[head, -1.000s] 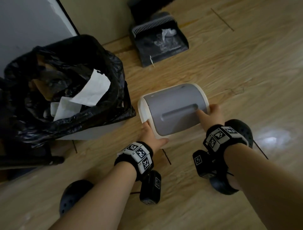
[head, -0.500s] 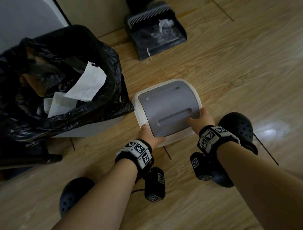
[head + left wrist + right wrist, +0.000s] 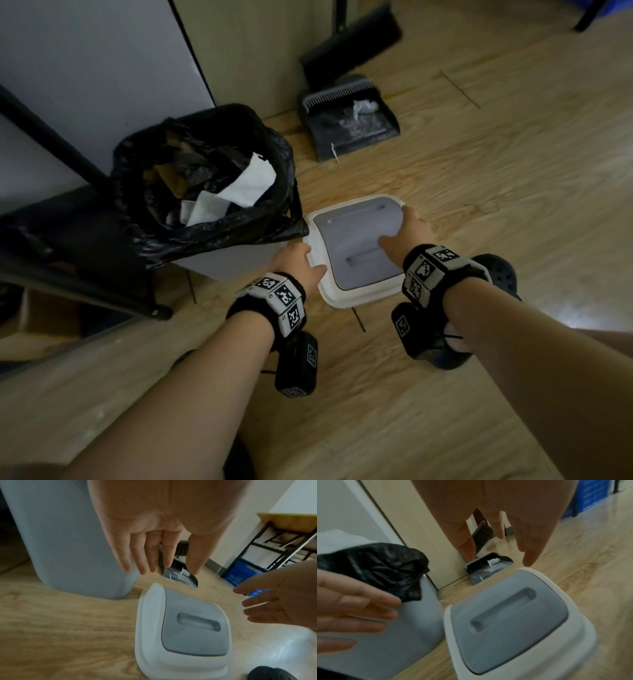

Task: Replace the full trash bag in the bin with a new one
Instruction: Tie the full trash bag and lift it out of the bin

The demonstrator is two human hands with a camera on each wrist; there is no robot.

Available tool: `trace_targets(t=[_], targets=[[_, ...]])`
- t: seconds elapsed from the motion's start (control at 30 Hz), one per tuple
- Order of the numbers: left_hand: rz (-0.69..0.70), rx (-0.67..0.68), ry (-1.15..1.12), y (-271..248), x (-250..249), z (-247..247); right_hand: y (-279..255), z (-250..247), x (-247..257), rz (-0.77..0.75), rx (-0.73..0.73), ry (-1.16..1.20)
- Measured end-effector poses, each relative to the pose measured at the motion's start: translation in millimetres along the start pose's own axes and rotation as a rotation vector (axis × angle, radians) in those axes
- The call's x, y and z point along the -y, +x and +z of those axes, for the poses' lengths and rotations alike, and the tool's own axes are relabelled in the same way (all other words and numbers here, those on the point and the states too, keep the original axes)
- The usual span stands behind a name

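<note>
The grey bin stands at the left, lined with a full black trash bag with white paper on top. Its white-and-grey lid lies flat on the wooden floor right of the bin. My left hand hovers at the lid's left edge, fingers straight and holding nothing; the left wrist view shows those fingers above the lid. My right hand is spread over the lid's right side. The right wrist view shows its fingers just off the lid and apart from the bag.
A black dustpan with scraps and a broom stand against the wall behind the lid. A black frame leg crosses left of the bin. My black shoes are near the lid. A blue crate sits under a desk.
Both hands held the lid's near edge and set it on the floor beside the bin. They have now let go, with fingers straightened above it. The head view has pulled back.
</note>
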State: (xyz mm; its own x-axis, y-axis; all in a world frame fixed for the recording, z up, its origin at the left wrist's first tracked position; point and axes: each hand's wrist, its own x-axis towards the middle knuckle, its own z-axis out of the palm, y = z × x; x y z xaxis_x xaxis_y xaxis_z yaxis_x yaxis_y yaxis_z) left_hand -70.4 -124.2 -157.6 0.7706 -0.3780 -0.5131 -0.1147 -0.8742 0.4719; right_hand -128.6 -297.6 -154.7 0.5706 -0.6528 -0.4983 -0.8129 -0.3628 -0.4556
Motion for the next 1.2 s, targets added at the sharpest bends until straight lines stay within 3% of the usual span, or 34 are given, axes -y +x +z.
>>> trace_targets(t=[0.17,0.37,0.47,0.57,0.7,0.97,1.2], targets=[[0.053,-0.150,-0.029,-42,11,-51,-36,-1,44,-0.145,0.043,-0.001],[0.009,-0.399,-0.127,-75,56,-108,-72,19,108,-0.257,0.111,0.057],[-0.132,-0.536,-0.118,-71,81,-125,-74,34,131,-0.291,0.113,0.077],[-0.335,-0.529,-0.285,-56,101,-129,-60,50,145,-0.255,0.086,0.167],[-0.372,-0.489,-0.512,-29,117,-132,-43,62,155,-0.197,0.063,0.234],[-0.437,-0.494,-0.394,-2,130,-132,-25,71,154,-0.170,-0.042,0.152],[-0.487,-0.454,-0.336,-30,139,-116,-47,66,136,-0.203,-0.007,0.061]])
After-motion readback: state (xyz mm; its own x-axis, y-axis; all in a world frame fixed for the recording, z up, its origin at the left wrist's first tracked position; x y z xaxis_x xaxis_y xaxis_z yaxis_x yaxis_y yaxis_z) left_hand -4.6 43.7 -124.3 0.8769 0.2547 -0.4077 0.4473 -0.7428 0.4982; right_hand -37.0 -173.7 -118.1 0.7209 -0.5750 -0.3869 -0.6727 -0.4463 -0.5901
